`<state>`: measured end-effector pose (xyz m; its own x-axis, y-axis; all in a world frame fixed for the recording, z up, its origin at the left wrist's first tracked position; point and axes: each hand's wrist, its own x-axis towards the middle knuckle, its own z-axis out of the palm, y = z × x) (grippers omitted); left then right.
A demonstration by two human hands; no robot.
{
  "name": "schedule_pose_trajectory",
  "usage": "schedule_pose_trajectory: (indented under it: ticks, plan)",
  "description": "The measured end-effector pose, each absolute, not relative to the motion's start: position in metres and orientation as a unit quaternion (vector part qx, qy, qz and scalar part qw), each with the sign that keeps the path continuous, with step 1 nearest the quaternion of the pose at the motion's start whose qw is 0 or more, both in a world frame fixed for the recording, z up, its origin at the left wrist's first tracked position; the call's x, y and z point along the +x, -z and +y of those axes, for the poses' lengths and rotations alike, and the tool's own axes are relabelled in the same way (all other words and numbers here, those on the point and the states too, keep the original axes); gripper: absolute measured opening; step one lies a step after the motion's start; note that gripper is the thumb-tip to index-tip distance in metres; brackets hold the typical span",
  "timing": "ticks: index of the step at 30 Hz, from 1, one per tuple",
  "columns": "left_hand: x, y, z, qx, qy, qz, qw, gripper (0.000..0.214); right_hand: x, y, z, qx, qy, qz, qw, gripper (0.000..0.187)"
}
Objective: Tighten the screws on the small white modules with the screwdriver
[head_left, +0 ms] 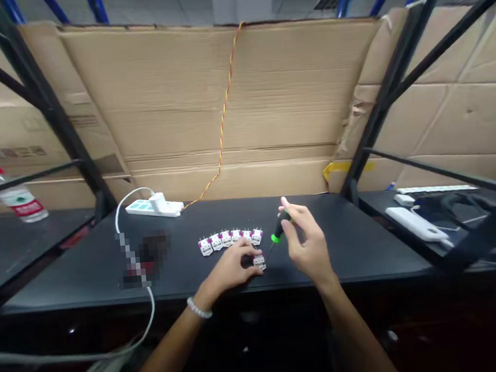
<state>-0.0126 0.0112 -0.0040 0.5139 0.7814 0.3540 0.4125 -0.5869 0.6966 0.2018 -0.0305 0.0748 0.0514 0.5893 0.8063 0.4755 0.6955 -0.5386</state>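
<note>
My left hand [234, 263], with a beaded bracelet [199, 309] on its wrist, pinches a small white block-like part [259, 262] against the black tabletop. In my right hand [308, 241] is a screwdriver [281, 225] with a black and green handle, held tilted. Its thin shaft slants down to the left, and the tip is close beside the white part; whether it touches cannot be made out. Just behind my left hand, several similar white parts with purple sides [225, 239] stand side by side in a slightly curved row.
A white power strip [172, 209] with a plugged-in adapter lies at the back left, its cable hanging over the front edge. A blurred dark object [152, 258] is at left. Black rack posts [380, 105] flank the table; cardboard [223, 95] closes the back.
</note>
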Motion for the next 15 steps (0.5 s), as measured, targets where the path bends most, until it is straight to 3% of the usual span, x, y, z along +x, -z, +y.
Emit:
schedule_pose_trajectory:
  ticks: [3,8,13,15]
  plan:
    - [-0.0112,0.0046,0.0108,0.829,-0.335,0.361,0.266,0.031,0.2049,-0.0734,-0.029,-0.352,-0.102,-0.712,0.6,0.047]
    - [-0.0117,0.0045,0.01,0.83,-0.337,0.355,0.268,0.034,0.2047,-0.0736,-0.028,-0.384,-0.02,-0.684,0.62,0.034]
    - [-0.0127,0.0048,0.0108,0.831,-0.336,0.352,0.27,0.032,0.2031,-0.072,-0.0258,-0.356,-0.095,-0.715,0.594,0.051]
    - [-0.013,0.0048,0.0112,0.833,-0.333,0.351,0.27,0.032,0.2022,-0.0719,-0.026,-0.357,-0.083,-0.717,0.593,0.049]
